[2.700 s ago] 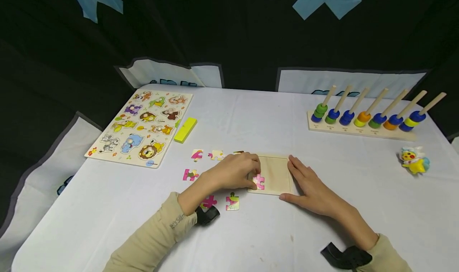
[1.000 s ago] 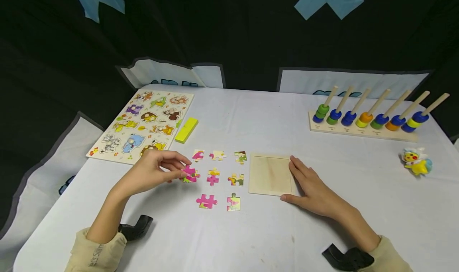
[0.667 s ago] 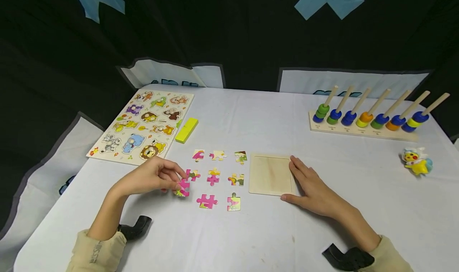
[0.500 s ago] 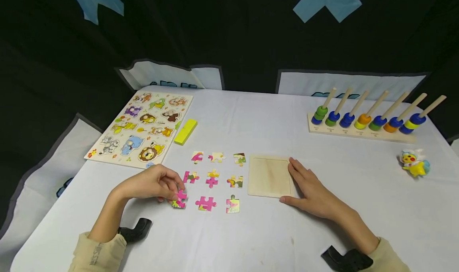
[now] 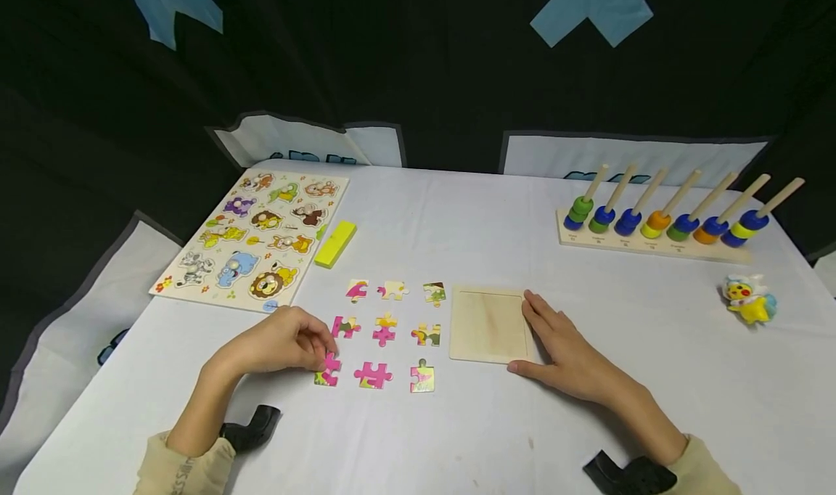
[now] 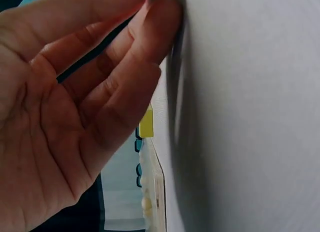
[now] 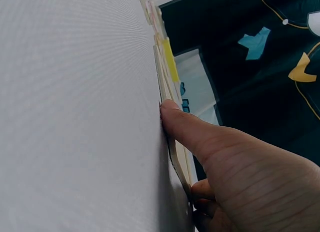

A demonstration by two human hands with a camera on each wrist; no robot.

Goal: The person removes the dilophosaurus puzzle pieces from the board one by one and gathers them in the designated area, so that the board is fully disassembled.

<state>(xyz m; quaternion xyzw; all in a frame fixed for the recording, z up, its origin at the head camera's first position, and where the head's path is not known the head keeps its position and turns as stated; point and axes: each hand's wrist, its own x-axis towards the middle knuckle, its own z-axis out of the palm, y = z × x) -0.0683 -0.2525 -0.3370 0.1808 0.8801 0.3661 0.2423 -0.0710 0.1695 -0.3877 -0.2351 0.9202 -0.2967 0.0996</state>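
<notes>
At the lower left of a group of jigsaw pieces, my left hand (image 5: 281, 344) pinches a pink jigsaw piece (image 5: 329, 374) down at the white tabletop. The left wrist view shows the thumb and fingertips of that hand (image 6: 95, 86) together close over the cloth; the piece is hidden there. Other pieces, such as a pink one (image 5: 373, 376) and a pink-and-yellow one (image 5: 422, 377), lie apart in rows of three. My right hand (image 5: 568, 356) rests with straight fingers along the right edge of a bare wooden puzzle tray (image 5: 488, 324), its thumb at the lower corner.
A yellow block (image 5: 336, 244) lies beside an animal peg-puzzle board (image 5: 251, 241) at the back left. At the back right stands a wooden bead stacker (image 5: 653, 244) with upright pegs. A small yellow toy figure (image 5: 749, 299) is near the right edge.
My left hand has carried the pink piece left, out of the tray, and then toward me to the lower left of the rows. The right hand stays at the tray.
</notes>
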